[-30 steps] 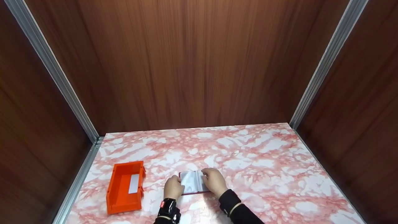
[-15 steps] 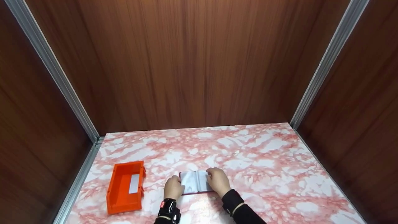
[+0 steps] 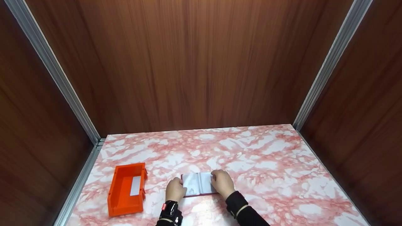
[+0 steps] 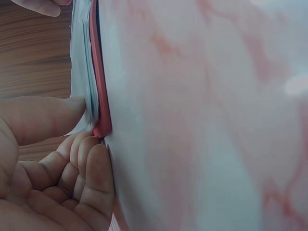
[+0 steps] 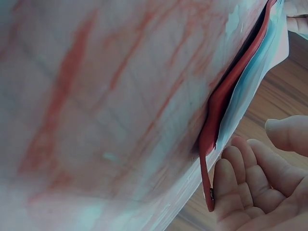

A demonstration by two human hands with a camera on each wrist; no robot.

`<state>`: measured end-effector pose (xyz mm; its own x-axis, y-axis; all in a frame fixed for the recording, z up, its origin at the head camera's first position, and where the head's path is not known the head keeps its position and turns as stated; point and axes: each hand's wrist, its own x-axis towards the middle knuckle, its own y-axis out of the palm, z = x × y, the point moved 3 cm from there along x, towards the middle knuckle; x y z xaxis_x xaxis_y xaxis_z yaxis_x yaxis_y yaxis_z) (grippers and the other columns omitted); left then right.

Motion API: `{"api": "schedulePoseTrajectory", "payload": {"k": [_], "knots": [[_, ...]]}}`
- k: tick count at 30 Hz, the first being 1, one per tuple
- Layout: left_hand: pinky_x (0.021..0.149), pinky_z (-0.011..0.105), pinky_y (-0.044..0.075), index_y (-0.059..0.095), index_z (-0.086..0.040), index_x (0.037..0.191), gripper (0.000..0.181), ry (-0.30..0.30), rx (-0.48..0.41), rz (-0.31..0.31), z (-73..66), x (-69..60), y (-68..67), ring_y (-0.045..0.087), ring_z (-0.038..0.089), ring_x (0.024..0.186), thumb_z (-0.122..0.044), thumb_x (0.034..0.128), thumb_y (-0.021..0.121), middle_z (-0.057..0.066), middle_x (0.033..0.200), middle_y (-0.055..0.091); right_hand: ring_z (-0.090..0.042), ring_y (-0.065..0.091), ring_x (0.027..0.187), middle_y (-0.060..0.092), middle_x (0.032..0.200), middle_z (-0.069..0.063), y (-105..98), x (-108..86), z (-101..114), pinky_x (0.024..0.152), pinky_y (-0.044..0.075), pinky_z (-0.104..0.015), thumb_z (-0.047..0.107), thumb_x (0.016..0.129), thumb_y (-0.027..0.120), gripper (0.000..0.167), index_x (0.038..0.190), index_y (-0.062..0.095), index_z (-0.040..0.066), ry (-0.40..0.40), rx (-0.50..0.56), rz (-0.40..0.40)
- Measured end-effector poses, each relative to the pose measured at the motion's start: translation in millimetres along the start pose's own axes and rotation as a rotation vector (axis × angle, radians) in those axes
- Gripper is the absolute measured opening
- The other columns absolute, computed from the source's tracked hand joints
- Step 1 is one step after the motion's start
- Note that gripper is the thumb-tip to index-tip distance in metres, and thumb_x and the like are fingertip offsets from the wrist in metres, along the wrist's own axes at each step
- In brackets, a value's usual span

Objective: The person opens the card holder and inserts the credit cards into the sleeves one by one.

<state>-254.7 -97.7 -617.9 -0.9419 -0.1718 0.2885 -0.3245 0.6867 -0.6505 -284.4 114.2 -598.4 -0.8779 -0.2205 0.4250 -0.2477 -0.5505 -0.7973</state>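
A small red-covered card holder (image 3: pixel 191 185) with clear plastic sleeves lies spread flat on the marbled table in the head view. My left hand (image 3: pixel 175 190) pinches its left edge. In the left wrist view the thumb (image 4: pixel 53 118) presses on the sleeves while curled fingertips meet the red cover's corner. At the right edge is my right hand (image 3: pixel 223 183). Its loosely bent fingers touch the edge beside a red strap (image 5: pixel 207 187) with a metal snap, seen in the right wrist view. The right thumb (image 5: pixel 291 134) stands apart from the sleeves there.
An orange plastic bin (image 3: pixel 125 188) with a white label stands left of the hands. The pink and white marbled table (image 3: pixel 267 157) is enclosed by brown wood-grain panels (image 3: pixel 194 62) with metal corner posts (image 3: pixel 333 62).
My right hand has moved slightly rightward, from over the right-hand sleeves to the card holder's right edge, uncovering more of the sleeve. The left hand has stayed in place.
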Motion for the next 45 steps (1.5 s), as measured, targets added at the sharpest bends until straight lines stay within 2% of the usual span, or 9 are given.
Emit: {"api": "schedulePoseTrajectory", "payload": {"k": [9,19,32,45], "knots": [[0.066,0.045,0.049,0.062,-0.001,0.077,0.019,0.005,0.001,-0.001,1.2,-0.4,1.8,0.060,0.030,0.066,0.002,0.0630,0.074,0.006,0.067,0.059,-0.028,0.061,0.075,0.061,0.078,-0.006,-0.6,-2.0,-4.1,0.070,0.050,-0.042,0.000,0.074,0.074,0.016,0.089,0.068,0.000,0.003,0.008,0.018],[0.066,0.046,0.049,0.062,0.000,0.077,0.019,0.015,0.000,-0.011,2.8,-1.2,3.3,0.060,0.032,0.066,0.001,0.0616,0.072,0.009,0.069,0.060,-0.024,0.053,0.066,0.050,0.073,-0.002,2.0,-4.0,-8.7,0.061,0.047,-0.040,-0.001,0.069,0.074,0.019,0.079,0.058,0.006,0.015,-0.015,0.019],[0.063,0.044,0.048,0.061,-0.002,0.076,0.019,0.037,-0.003,-0.024,1.3,-1.4,0.0,0.058,0.028,0.063,0.001,0.0602,0.071,0.004,0.065,0.058,-0.029,0.056,0.069,0.053,0.074,-0.005,0.2,-3.5,-8.2,0.063,0.048,-0.042,-0.001,0.068,0.074,0.020,0.085,0.063,0.003,0.048,-0.008,0.066],[0.067,0.043,0.049,0.063,0.000,0.078,0.015,-0.027,-0.035,0.036,-0.4,0.3,-3.9,0.059,0.027,0.069,0.000,0.0655,0.070,0.006,0.071,0.061,-0.029,0.058,0.069,0.056,0.076,-0.006,0.6,-3.1,-10.1,0.064,0.049,-0.041,-0.001,0.068,0.073,0.020,0.086,0.065,0.002,0.013,-0.005,0.061]]}}
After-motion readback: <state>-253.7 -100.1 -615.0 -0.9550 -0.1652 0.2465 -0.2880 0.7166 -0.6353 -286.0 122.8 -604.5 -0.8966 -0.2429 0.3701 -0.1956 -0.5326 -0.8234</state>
